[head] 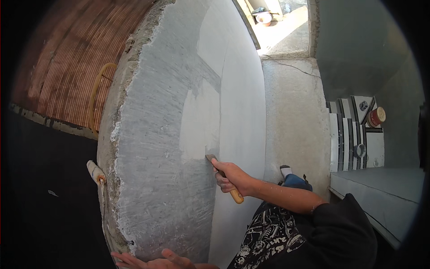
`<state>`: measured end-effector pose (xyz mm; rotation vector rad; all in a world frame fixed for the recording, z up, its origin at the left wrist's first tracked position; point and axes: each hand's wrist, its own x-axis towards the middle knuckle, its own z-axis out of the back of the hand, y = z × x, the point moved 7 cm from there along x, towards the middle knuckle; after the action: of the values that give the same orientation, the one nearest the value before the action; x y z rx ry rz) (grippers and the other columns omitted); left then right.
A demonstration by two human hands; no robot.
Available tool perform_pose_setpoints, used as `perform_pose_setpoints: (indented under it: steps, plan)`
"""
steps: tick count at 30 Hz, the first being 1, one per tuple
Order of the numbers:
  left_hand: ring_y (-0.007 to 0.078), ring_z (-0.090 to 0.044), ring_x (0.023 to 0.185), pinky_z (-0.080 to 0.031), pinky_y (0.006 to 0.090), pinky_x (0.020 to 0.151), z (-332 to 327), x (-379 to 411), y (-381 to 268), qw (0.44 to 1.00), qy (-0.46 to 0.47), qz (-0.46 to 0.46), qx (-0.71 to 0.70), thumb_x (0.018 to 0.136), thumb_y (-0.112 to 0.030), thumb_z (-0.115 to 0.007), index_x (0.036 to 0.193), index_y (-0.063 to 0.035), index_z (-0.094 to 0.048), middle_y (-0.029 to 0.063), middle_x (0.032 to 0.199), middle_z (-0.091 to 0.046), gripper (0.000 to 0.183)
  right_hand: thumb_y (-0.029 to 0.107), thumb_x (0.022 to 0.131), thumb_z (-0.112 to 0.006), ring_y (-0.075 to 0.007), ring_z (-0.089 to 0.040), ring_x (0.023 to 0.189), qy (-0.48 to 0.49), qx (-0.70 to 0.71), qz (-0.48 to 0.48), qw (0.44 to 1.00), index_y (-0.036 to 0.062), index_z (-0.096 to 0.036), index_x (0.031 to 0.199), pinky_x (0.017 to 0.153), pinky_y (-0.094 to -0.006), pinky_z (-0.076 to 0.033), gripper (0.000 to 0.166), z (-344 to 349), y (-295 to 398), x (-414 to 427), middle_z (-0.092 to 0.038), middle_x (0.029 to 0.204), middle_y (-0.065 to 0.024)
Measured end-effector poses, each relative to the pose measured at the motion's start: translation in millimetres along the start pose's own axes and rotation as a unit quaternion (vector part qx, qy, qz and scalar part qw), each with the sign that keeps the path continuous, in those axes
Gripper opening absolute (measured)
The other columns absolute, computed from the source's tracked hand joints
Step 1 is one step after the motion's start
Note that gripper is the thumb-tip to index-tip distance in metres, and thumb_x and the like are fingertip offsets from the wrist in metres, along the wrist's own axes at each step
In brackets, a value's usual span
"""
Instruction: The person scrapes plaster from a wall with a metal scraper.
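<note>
My right hand (231, 178) grips a putty knife (238, 196) by its wooden handle. Its blade tip lies against the lower edge of a pale patch of filler (200, 124) on a grey plastered wall (161, 181). At the bottom edge of the view is my left hand (158, 263), partly cut off, with its fingers apart and nothing visible in it. It is beside the wall's rough concrete edge. Past a seam, a smoother whitish wall strip (243, 117) runs alongside the filler patch.
A paint roller (96, 172) leans at the wall's outer edge, near a yellow hose (94, 101). Ribbed reddish sheeting (80, 57) lies beyond. To the right, striped steps (339, 141) hold a red bucket (376, 117) and a small container (359, 150). A cable (295, 68) crosses the concrete floor (295, 111).
</note>
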<state>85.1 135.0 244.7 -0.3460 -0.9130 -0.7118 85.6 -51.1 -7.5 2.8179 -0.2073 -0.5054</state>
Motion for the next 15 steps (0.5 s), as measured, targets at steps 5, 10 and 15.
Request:
perform_pose_setpoints:
  steps: [5, 10, 15]
  plan:
    - [0.0419, -0.023, 0.140, -0.017, 0.0609, 0.107, -17, 19, -31, 0.988, -0.040, -0.036, 0.144, 0.093, -0.069, -0.038, 0.145, -0.0086, -0.040, 0.0203, 0.147, -0.036, 0.080, 0.049, 0.101, -0.046, -0.0051, -0.027, 0.033, -0.020, 0.035, -0.039, 0.998, 0.0136, -0.044, 0.076, 0.033, -0.0215, -0.024, 0.043, -1, -15, 0, -0.033, 0.046, 0.0062]
    - [0.0382, -0.034, 0.129, -0.023, 0.0560, 0.102, -22, 25, -35, 0.980, -0.096, -0.041, 0.169, 0.093, -0.066, -0.041, 0.140, -0.0070, -0.046, 0.0162, 0.134, -0.045, 0.076, 0.050, 0.099, -0.048, -0.0045, -0.027, 0.030, -0.016, 0.046, -0.054, 0.997, 0.0145, -0.043, 0.071, 0.032, -0.0204, -0.026, 0.046, -4, -13, 0, -0.031, 0.041, 0.0073]
    - [0.0368, -0.037, 0.127, -0.025, 0.0545, 0.102, -30, 24, -32, 0.966, -0.125, -0.074, 0.212, 0.094, -0.063, -0.043, 0.138, -0.0049, -0.046, 0.0159, 0.134, -0.046, 0.073, 0.051, 0.097, -0.051, -0.0046, -0.026, 0.030, -0.050, 0.054, -0.020, 0.997, 0.0133, -0.043, 0.069, 0.031, -0.0211, -0.025, 0.048, 5, 5, 8, -0.030, 0.041, 0.0073]
